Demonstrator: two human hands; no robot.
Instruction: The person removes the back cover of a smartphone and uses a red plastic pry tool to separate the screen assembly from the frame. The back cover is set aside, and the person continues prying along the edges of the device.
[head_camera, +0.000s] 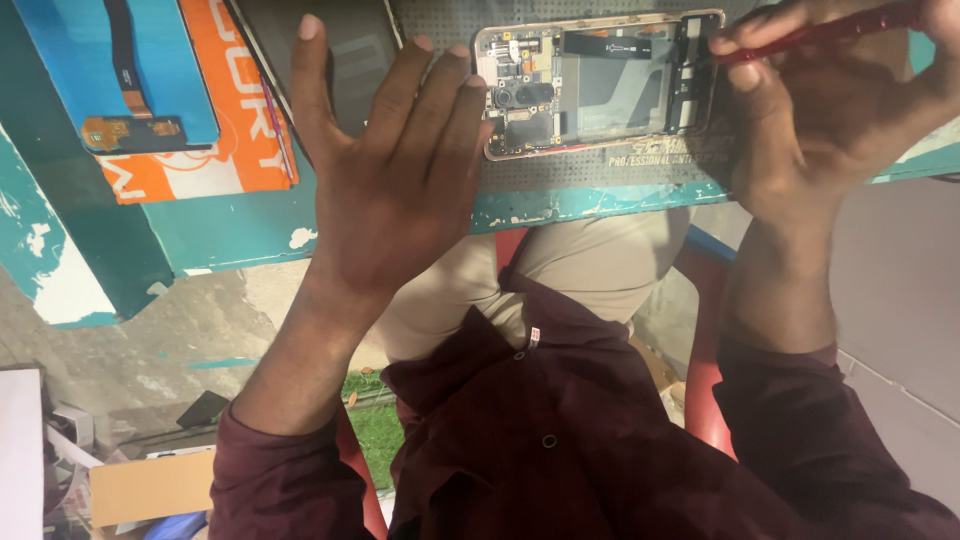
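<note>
Left hand (395, 170): flat, fingers spread and straight, palm down, gripping nothing. Fingertips rest at the left end of the opened smartphone with its back cover off, circuit board and black battery exposed (600, 85); index and middle tips touch or just overlap its left edge. Thumb points to the far left, over a dark flat panel (335, 50) lying just left of the phone.

Right hand (820, 110): fingers closed together around a slim red-handled tool (815, 35), pinched between thumb and fingertips. Tool runs roughly left-right, slightly tilted; its working end points left and meets the right end of the phone, by the black connector strip. Tip itself too small to make out.

Phone: lies flat, open side up, on a dark perforated work mat (600, 175) at the near edge of a teal painted bench with chipped paint (240, 235). Long axis runs left-right, parallel to the bench edge. Camera module and board sit at the left end, battery in the middle, right end under the tool.

Further left on the bench: an orange and white flat box (235, 140), and on it a blue card carrying a black flex cable with a copper-coloured end (125, 75). Well apart from both hands.

Near side: maroon shirt sleeves (290, 480), beige trousers (590, 265), red chair (705, 380) under the person.
</note>
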